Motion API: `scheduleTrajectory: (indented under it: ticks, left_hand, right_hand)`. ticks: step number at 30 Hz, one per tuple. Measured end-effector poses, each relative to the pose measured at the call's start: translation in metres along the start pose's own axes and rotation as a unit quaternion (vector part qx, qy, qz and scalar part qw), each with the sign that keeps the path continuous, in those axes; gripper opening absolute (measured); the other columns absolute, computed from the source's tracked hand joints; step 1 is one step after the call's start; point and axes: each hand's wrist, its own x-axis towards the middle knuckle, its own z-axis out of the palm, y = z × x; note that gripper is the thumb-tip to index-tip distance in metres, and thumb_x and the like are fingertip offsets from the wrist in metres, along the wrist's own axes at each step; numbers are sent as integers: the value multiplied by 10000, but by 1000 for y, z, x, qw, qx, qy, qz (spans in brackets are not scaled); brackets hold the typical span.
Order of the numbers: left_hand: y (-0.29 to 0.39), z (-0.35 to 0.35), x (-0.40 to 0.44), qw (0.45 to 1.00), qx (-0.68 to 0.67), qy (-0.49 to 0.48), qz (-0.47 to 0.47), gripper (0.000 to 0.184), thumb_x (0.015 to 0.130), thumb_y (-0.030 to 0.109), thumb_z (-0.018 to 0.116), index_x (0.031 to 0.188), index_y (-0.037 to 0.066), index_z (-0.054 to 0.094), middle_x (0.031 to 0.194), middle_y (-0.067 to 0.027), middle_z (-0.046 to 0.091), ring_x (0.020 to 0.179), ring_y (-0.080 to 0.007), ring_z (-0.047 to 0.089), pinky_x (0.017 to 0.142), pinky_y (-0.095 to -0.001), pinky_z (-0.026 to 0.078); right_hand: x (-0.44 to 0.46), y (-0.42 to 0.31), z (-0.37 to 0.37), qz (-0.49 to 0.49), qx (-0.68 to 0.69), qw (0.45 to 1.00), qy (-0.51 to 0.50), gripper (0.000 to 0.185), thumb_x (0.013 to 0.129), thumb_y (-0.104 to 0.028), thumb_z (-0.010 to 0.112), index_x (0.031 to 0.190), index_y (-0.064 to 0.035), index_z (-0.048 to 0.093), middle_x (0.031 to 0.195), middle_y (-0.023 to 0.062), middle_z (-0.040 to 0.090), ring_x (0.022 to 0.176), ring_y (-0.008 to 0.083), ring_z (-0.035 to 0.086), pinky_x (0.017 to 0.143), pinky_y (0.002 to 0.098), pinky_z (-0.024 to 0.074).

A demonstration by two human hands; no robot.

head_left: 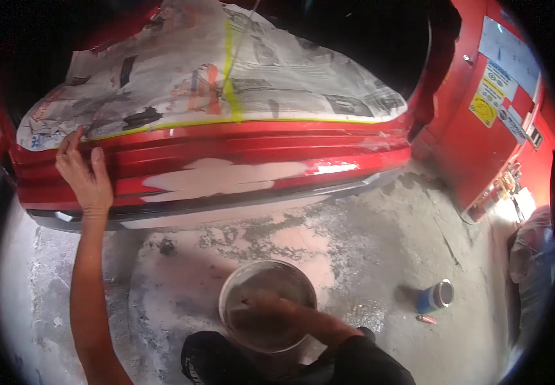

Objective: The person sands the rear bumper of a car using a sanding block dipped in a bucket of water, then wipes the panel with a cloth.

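Observation:
My left hand rests on the upper left of a red car bumper, its fingers stretched out near the taped edge of the newspaper. It holds nothing that I can see. Pale filler patches spread over the middle of the bumper, and a pinkish strip runs along its lower edge. Down between my knees, my right hand reaches inside a round bucket of murky water. Blur and shadow obscure its fingers, so whether it grips anything is unclear.
Newspaper with yellow-green tape covers the area above the bumper. On the concrete floor to the right stands a blue can, with a small red item beside it. A red cabinet with stickers stands at right.

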Motion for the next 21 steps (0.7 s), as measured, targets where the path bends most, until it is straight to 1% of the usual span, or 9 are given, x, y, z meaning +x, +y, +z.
scheduleTrajectory:
  ticks: [5, 7, 8, 9, 12, 15, 17, 18, 21]
  left_hand:
    - [0, 1, -2, 1000, -2, -1, -8, 439, 1088, 305, 468, 1428, 37, 539, 1431, -177, 537, 1336, -346, 444, 1132, -480, 290]
    - [-1, -1, -2, 1000, 12, -2, -11, 437, 1087, 302, 466, 1429, 39, 539, 1431, -179, 534, 1335, -348, 445, 1131, -482, 291]
    - [1, 1, -1, 1000, 14, -1, -12, 437, 1087, 300, 466, 1430, 40, 539, 1431, -180, 533, 1334, -349, 445, 1131, -483, 291]
    - [2, 2, -1, 1000, 14, -4, -16, 436, 1085, 297, 467, 1430, 39, 538, 1432, -182, 533, 1334, -350, 445, 1130, -483, 292]
    - [0, 2, -1, 1000, 10, -7, -22, 433, 1071, 281, 490, 1423, 34, 540, 1426, -185, 540, 1323, -357, 448, 1120, -484, 298]
    - [1, 0, -2, 1000, 4, -5, -16, 430, 1049, 263, 531, 1410, 28, 548, 1408, -192, 551, 1302, -366, 452, 1104, -486, 305]
    - [3, 0, 1, 1000, -1, -5, 3, 430, 1051, 267, 531, 1411, 33, 549, 1399, -208, 545, 1300, -371, 452, 1105, -485, 304]
    - [1, -9, -1, 1000, 6, -8, 1, 429, 1052, 267, 530, 1411, 35, 550, 1398, -209, 544, 1301, -372, 451, 1106, -485, 304]
    - [5, -2, 0, 1000, -2, 4, -11, 426, 1059, 271, 514, 1416, 42, 552, 1402, -197, 547, 1304, -363, 450, 1109, -489, 301]
  right_hand:
    - [-65, -66, -223, -145, -231, 953, 133, 239, 867, -173, 636, 1058, -90, 752, 956, 147, 750, 861, 322, 728, 779, 444, 590]
    - [-88, -101, -300, -209, -96, 923, 308, 255, 901, -148, 665, 1132, -96, 759, 996, 131, 765, 924, 284, 738, 843, 402, 594]
    - [-93, -124, -331, -94, 26, 941, 324, 285, 905, -141, 673, 1175, -99, 754, 988, 113, 769, 970, 281, 737, 923, 433, 577]
    - [-99, -124, -361, -227, -265, 850, 394, 337, 897, -139, 667, 1226, -113, 734, 1097, 107, 757, 1084, 275, 712, 995, 472, 547]
    - [-84, -134, -397, -256, -445, 731, 449, 414, 882, -141, 668, 1294, -116, 695, 1230, 103, 717, 1153, 279, 676, 1047, 481, 508]
    - [-44, -103, -387, -296, -364, 780, 413, 460, 886, -133, 658, 1346, -140, 662, 1316, 110, 676, 1170, 261, 658, 1095, 493, 457]
    - [-54, -76, -399, -58, -445, 853, 267, 459, 924, -87, 608, 1378, -151, 636, 1276, 91, 691, 1127, 253, 668, 1144, 503, 395]
    - [-69, -70, -402, -124, -148, 921, 338, 478, 979, -72, 554, 1456, -59, 544, 1266, 109, 704, 1082, 290, 668, 1042, 478, 435]
    - [-117, -13, -424, -63, -293, 854, 426, 446, 962, -52, 591, 1408, -62, 595, 1189, 110, 719, 1125, 297, 669, 1110, 469, 435]
